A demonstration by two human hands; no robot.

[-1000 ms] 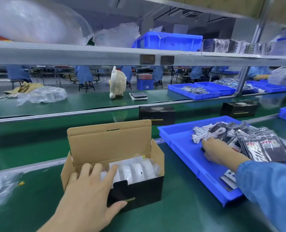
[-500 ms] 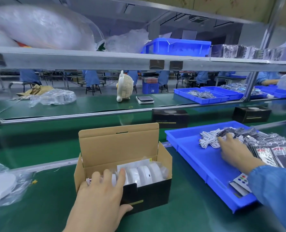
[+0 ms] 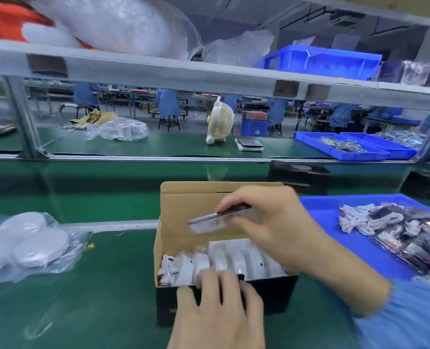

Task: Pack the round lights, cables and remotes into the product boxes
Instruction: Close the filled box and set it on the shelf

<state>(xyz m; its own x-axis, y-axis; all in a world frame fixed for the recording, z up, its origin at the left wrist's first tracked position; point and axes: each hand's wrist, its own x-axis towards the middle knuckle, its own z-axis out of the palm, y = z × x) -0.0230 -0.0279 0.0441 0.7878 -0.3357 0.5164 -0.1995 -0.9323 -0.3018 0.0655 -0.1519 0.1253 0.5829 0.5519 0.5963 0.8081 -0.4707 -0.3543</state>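
Pinching: bagged remote (image 3: 215,217) is held by right hand (image 3: 267,222) above product box (image 3: 224,295) | left hand (image 3: 219,313), fingers straight, is rested on box's 6 o'clock wall | round lights (image 3: 236,260) are packed inside.

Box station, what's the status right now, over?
Left hand rests on the box front edge. Right hand pinches a bagged remote above the box. Lights already inside. Nothing blocking.

right hand (image 3: 272,222) pinches bagged remote (image 3: 214,219) above open box (image 3: 224,293) | left hand (image 3: 221,313) on box front
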